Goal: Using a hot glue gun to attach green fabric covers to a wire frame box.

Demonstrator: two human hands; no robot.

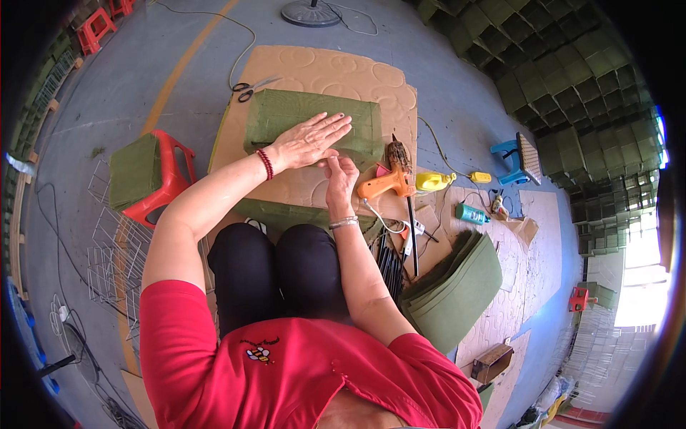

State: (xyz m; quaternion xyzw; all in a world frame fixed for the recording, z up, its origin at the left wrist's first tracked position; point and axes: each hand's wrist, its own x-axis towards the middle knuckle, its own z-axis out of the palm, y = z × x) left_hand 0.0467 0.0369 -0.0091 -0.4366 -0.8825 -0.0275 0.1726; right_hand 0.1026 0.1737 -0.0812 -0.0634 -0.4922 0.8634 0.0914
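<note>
A flat-lying green fabric panel (279,107), thin enough to show lines beneath it, rests on a cardboard sheet in front of me. My left hand (311,139) lies on it, palm down, with fingers stretched toward the right. At the panel's near edge, my right hand (341,177) is curled with its fingertips close to my left thumb. Whatever those fingers pinch is hidden. An orange glue gun (382,186) lies just right of my right hand, beside a dark, crusted stick-like piece (397,156). Another strip of green fabric (286,212) lies beyond my knees.
Black-handled scissors (244,91) lie at the cardboard's (321,68) far left. Right of me are a yellow bottle (431,181), a teal bottle (472,214) and stacked green sheets (457,279). Left stand a red stool (168,175) and wire frames (114,264). Green boxes (557,79) are piled far right.
</note>
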